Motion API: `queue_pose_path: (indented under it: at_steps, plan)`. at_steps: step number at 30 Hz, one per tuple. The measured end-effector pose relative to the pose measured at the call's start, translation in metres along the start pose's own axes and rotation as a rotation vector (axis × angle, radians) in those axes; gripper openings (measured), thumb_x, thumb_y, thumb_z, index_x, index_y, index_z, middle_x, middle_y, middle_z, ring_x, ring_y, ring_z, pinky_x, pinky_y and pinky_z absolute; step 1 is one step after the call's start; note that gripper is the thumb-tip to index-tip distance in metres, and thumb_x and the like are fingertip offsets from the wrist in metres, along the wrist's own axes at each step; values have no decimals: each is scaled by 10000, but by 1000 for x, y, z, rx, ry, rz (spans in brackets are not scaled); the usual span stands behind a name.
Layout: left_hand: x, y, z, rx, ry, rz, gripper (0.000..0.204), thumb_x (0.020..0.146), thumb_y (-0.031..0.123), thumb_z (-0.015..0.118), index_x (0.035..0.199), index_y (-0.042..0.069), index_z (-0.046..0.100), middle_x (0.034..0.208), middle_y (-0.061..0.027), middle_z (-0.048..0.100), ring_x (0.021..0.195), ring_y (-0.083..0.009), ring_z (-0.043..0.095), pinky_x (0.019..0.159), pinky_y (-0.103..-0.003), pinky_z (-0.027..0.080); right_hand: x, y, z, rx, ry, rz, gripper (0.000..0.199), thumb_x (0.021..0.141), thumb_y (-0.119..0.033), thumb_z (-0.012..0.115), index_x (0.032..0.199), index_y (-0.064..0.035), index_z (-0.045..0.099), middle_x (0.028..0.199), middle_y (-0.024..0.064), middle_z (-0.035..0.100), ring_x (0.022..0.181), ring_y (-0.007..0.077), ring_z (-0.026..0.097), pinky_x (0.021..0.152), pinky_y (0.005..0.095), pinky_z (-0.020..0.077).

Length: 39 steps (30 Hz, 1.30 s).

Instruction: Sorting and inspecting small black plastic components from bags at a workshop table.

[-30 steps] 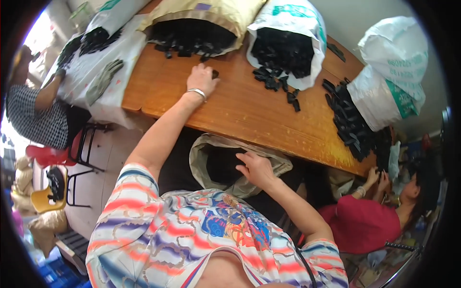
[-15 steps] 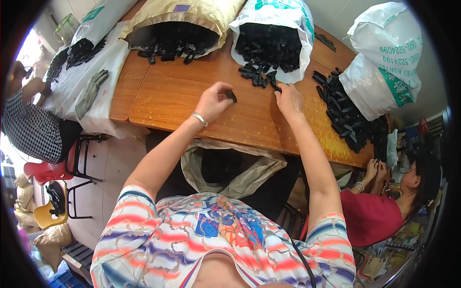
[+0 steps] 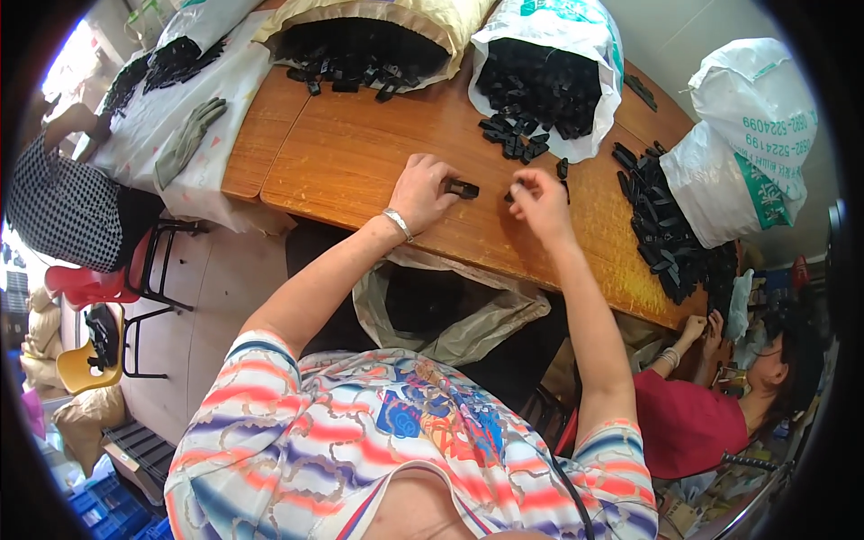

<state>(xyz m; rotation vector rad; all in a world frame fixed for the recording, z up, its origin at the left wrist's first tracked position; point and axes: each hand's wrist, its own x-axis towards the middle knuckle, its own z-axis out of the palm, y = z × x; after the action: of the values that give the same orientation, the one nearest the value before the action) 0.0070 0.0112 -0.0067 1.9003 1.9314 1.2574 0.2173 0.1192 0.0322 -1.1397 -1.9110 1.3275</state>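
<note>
Over the wooden table (image 3: 360,153), my left hand (image 3: 421,193) is closed on a black plastic piece (image 3: 463,189) that juts out to the right of its fingertips. Facing it, my right hand (image 3: 543,207) is pinched round a small dark piece (image 3: 510,194), mostly hidden by the fingers. A gap separates the two hands. Just beyond the right hand lies a loose black piece (image 3: 562,168). Farther back, a small heap of black plastic pieces (image 3: 515,138) spills from the mouth of a white woven sack (image 3: 610,90).
A tan sack (image 3: 459,40) of black parts lies at the back. Below the table's front edge gapes an open sack (image 3: 486,333). Right, another white sack (image 3: 706,193) adjoins more black pieces (image 3: 661,225), near a co-worker in red (image 3: 688,418). A glove (image 3: 189,144) and another person (image 3: 63,207) are left.
My right hand has drawn back from the heap toward my left hand. The left hand has turned, showing more of its black piece. The whole view has shifted slightly.
</note>
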Motion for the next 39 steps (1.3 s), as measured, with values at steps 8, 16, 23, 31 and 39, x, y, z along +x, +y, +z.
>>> queue_pose_path:
  at_steps: [8,16,23,31,39]
  plan:
    - [-1,3,0,84,-1,-38,277,718,124,768,976,85,676,1005,-95,607,1057,-325,508,931,-405,446,-27,-4,7,-843,134,-365,226,747,-91,764,939,-37,658,912,129,656,832,320,643,707,396,513]
    - [1,0,5,83,-8,-74,239,707,144,775,935,120,708,1000,-72,618,1066,-315,517,895,-420,449,-8,-21,54,-598,55,-493,212,736,-64,751,938,-70,686,916,96,638,823,326,642,703,408,517]
    - [0,2,-1,92,-25,-78,230,716,135,758,941,122,715,1019,-63,619,1087,-304,511,901,-416,445,-12,-20,61,-797,-53,-606,230,775,-46,664,1005,-56,679,922,112,600,819,326,630,705,393,530]
    - [3,-13,-5,-53,-145,72,271,747,98,626,1009,106,695,1040,-107,632,1018,-345,557,881,-427,474,-29,-12,56,-818,-63,-570,235,805,-45,634,1040,-54,642,917,140,575,813,355,630,683,450,527]
    - [55,-117,-77,419,439,-184,511,734,76,624,1241,120,577,1299,-144,513,1208,-389,448,971,-472,441,-153,22,79,-563,-279,-449,329,762,-87,735,1081,-77,655,1043,124,631,883,339,651,715,407,545]
